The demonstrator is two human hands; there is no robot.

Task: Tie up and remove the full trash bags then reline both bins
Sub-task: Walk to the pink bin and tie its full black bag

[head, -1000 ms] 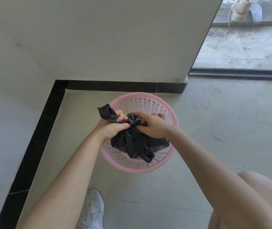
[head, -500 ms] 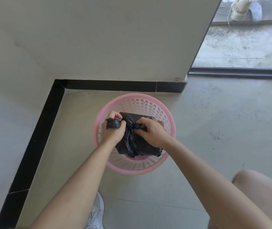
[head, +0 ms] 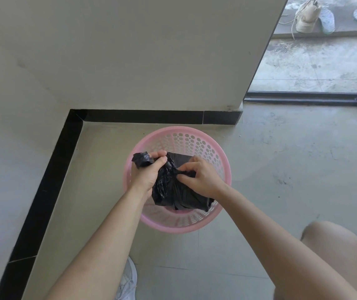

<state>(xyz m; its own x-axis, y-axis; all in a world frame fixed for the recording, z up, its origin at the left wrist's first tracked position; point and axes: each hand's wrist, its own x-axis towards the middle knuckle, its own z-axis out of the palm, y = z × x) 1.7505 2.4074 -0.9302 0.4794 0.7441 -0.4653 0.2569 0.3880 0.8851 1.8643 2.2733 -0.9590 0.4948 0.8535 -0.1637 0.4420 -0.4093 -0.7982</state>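
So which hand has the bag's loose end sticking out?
The left hand: a tail of the black bag pokes from its grip; the right hand pinches the middle.

A home: tiled floor (head: 281, 169), sliding-door track (head: 303, 97), shoes (head: 307, 17) outside.

Left hand (head: 146, 177), right hand (head: 200, 180): apparently curled

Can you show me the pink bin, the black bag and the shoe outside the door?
pink bin (head: 179, 228): head view, on its near rim.
black bag (head: 174, 192): head view, on its crinkled middle.
shoe (head: 307, 18): head view, top right, on its beige side.
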